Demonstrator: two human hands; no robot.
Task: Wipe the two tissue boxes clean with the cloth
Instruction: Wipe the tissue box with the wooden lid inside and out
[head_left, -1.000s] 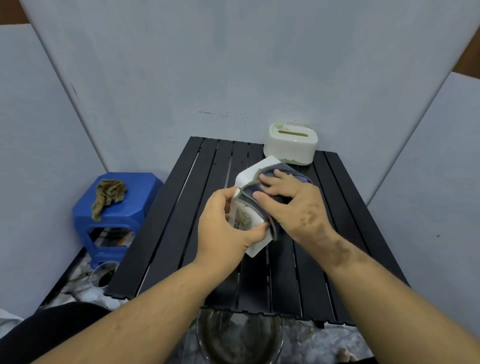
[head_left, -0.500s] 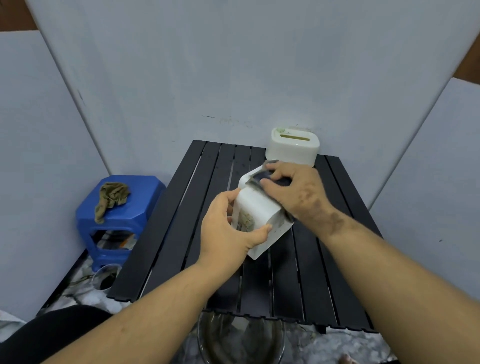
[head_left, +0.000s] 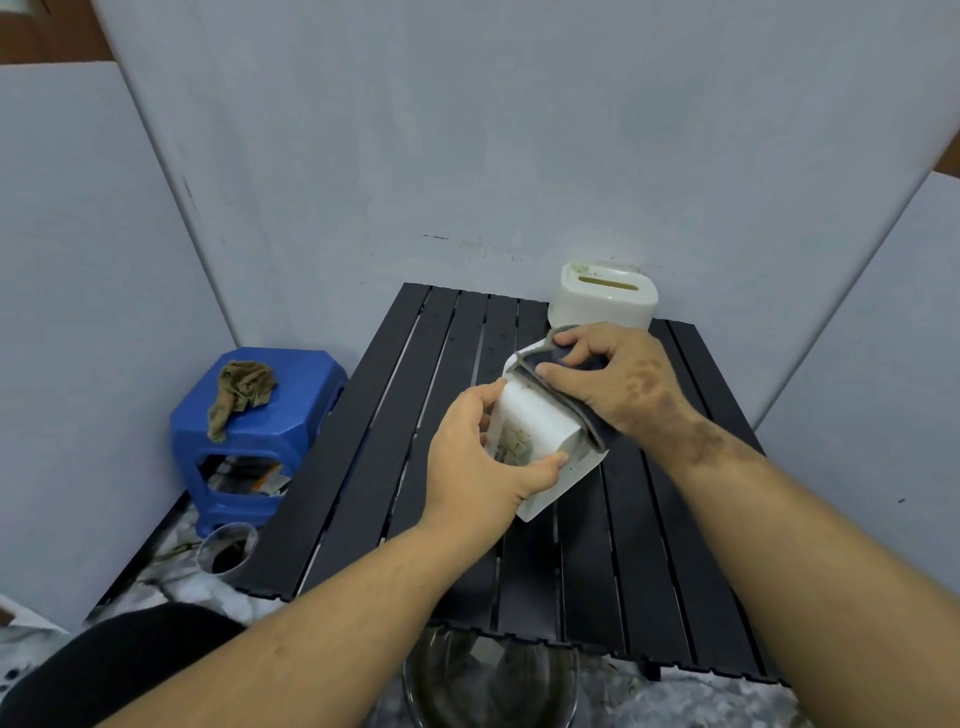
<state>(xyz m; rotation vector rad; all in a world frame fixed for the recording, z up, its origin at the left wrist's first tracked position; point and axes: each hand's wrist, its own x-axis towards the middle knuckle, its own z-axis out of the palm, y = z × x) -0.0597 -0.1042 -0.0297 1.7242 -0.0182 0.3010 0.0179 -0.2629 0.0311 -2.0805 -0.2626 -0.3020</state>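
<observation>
Grey panels closed off three sides of the scene, and a black slatted table filled the middle of the frame. I saw the left hand just below centre, gripping the near tissue box, thumb along its lower right face and fingers wrapped round the left side. The box was lifted and tilted, one end toward me; I judged this grip was meant to steady it and turn a soiled face up for wiping. A greenish stain showed on that near end. The right hand pressed the dark grey cloth against the box's upper right face, fingers spread flat over the fabric, the cloth edge draped down the side. That flat press, I reckoned, gave wide contact for a rubbing stroke.

Behind the hands, at upper centre right, the second tissue box stood upright at the table's far edge against the wall, apart from the work and seemingly awaiting its turn. At left a blue plastic stool carried a crumpled brownish rag. A glass bowl sat at the bottom edge, under the table's near rim. Nothing stood between the hands and either box.
</observation>
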